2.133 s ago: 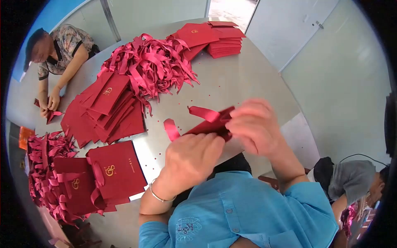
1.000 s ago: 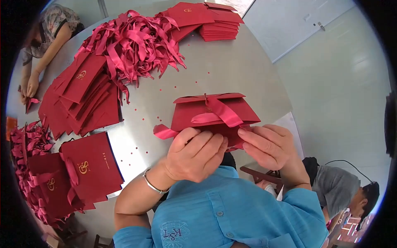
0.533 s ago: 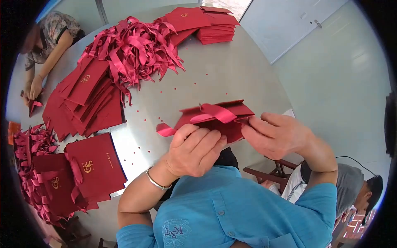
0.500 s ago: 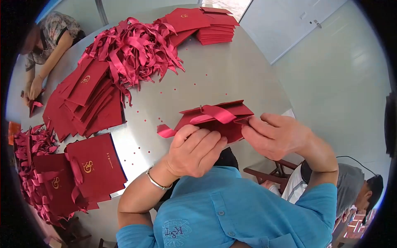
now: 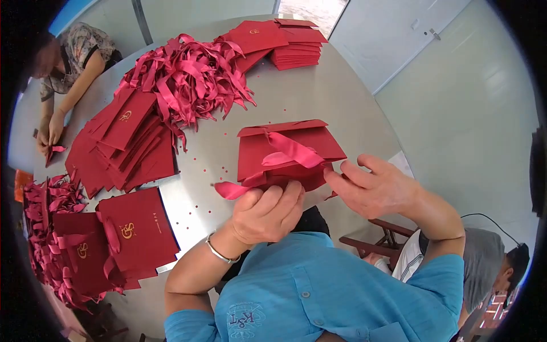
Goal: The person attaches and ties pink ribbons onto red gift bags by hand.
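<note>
A dark red paper gift bag [image 5: 256, 154] is in front of my chest, its mouth toward me, with a pink satin ribbon [image 5: 296, 151] looped across its near side. My left hand [image 5: 268, 212] grips the bag's near edge with bent fingers; one ribbon end [image 5: 229, 190] sticks out left of it. At the bag's right edge is my right hand [image 5: 373, 185], its thumb and fingertips pinched against the paper and its other fingers loosely curled. A small red tip shows below those fingertips. What lies inside the bag is hidden.
A tangled pile of pink ribbons [image 5: 191, 80] lies at the back of the table [image 5: 319, 97], beside stacked red bags [image 5: 296, 51]. More bags [image 5: 128, 137] and beribboned bags [image 5: 142, 228] lie at left. Small red dots are scattered about. One co-worker [image 5: 85, 57] works at upper left; another person [image 5: 481, 256] is at right.
The bag has tipped and flattened outward, so more of its side panel shows. My right hand has shifted slightly left along its edge, while my left hand keeps its grip.
</note>
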The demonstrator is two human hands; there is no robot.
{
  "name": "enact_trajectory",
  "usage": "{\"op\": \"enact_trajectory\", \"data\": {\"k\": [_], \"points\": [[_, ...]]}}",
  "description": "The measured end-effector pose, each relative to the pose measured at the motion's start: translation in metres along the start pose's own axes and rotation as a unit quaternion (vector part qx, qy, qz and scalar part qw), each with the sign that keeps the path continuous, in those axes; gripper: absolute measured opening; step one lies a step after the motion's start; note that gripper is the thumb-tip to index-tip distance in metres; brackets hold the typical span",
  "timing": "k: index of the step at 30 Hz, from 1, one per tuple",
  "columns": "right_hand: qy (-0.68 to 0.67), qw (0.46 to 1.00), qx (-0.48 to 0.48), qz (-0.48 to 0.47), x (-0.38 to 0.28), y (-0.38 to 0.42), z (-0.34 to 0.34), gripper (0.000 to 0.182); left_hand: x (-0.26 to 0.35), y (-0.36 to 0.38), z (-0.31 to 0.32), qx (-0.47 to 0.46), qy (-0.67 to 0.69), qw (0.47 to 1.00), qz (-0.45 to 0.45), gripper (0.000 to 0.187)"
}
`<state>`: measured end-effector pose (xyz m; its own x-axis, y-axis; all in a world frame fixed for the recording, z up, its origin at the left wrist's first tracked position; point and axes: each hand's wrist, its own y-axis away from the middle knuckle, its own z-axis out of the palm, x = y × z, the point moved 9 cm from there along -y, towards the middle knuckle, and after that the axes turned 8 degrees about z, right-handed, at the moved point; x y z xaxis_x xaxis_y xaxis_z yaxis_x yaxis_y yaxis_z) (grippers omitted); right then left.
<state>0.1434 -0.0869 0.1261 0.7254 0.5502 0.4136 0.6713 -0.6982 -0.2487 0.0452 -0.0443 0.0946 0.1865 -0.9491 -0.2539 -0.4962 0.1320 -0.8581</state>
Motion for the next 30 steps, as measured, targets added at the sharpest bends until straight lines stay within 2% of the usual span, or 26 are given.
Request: {"op": "enact_trajectory", "data": {"k": [8, 12, 14, 17, 19, 20, 22, 25, 28, 30], "points": [[-0.002, 1.0, -0.008, -0.014, -0.002, -0.005, -0.001, 0.028, -0.011, 0.002, -0.004, 0.011, 0.006, 0.999, -0.034, 0.003], [0.021, 0.999, 0.027, 0.004, 0.001, -0.011, -0.007, 0.033, -0.021, 0.002, -0.012, 0.023, -0.037, 0.998, -0.039, 0.003], [0.032, 0.999, 0.027, 0.019, 0.002, -0.015, -0.006, 0.034, -0.023, 0.003, -0.012, 0.01, -0.044, 0.998, -0.038, 0.013], [0.021, 0.999, 0.019, 0.022, 0.003, -0.022, -0.004, 0.037, -0.02, -0.001, -0.012, 0.021, -0.036, 0.999, -0.031, 0.004], [0.027, 0.997, -0.068, 0.003, 0.0, -0.031, 0.007, 0.031, -0.019, 0.001, -0.009, 0.015, -0.026, 0.999, -0.028, 0.004], [0.027, 0.997, -0.067, 0.007, 0.003, -0.037, 0.003, 0.031, -0.019, 0.002, -0.006, 0.007, -0.014, 1.0, -0.027, 0.003], [0.109, 0.979, -0.163, -0.06, 0.0, -0.04, 0.016, 0.019, -0.017, 0.003, 0.001, 0.0, -0.01, 1.0, -0.023, 0.003], [0.174, 0.963, -0.2, -0.056, 0.004, -0.041, 0.023, 0.009, -0.018, 0.006, 0.008, -0.013, -0.008, 1.0, -0.024, 0.002], [0.178, 0.952, -0.248, -0.032, 0.013, -0.041, 0.019, 0.008, -0.02, 0.006, 0.011, -0.027, -0.014, 0.999, -0.032, 0.006], [0.165, 0.961, -0.221, -0.004, 0.017, -0.035, 0.019, 0.008, -0.021, 0.006, 0.011, -0.032, -0.021, 0.998, -0.04, 0.011]]}}
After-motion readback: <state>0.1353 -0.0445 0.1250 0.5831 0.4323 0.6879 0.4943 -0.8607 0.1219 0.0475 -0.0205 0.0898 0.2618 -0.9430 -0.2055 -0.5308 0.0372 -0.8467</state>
